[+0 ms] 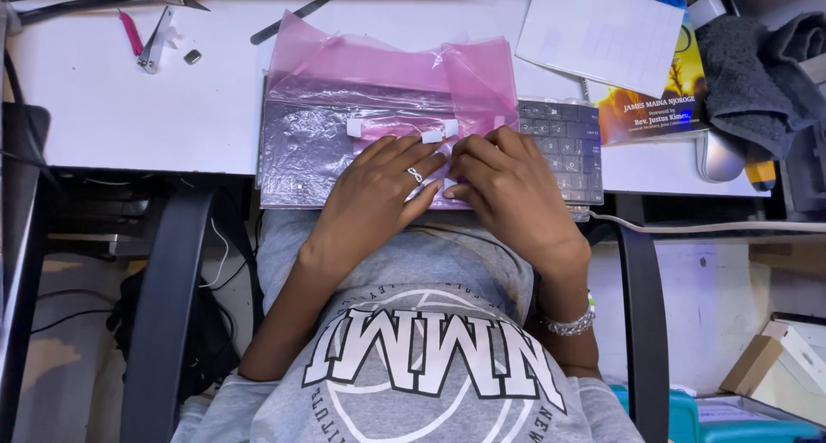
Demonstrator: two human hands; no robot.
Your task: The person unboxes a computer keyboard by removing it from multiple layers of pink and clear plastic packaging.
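Note:
A flat grey laptop keyboard (pixel 564 146) lies at the near edge of a white table (pixel 103 107), half inside a pink see-through plastic bag (pixel 379 64). My left hand (pixel 374 193), with a ring on one finger, rests on the bag's near edge. My right hand (pixel 508 189), a beaded bracelet on its wrist, lies beside it, touching the bag and the keyboard. Both hands pinch at the bag near white tape tabs (pixel 434 135). The keyboard's right end sticks out uncovered.
Tweezers and a pink tool (pixel 142 37) lie at the back left. A white paper sheet (pixel 602 34) covers a book (pixel 654 107) at the back right, beside a grey cloth (pixel 757 73). A cable (pixel 714 227) runs off right. Black chair arms (pixel 168 314) flank my lap.

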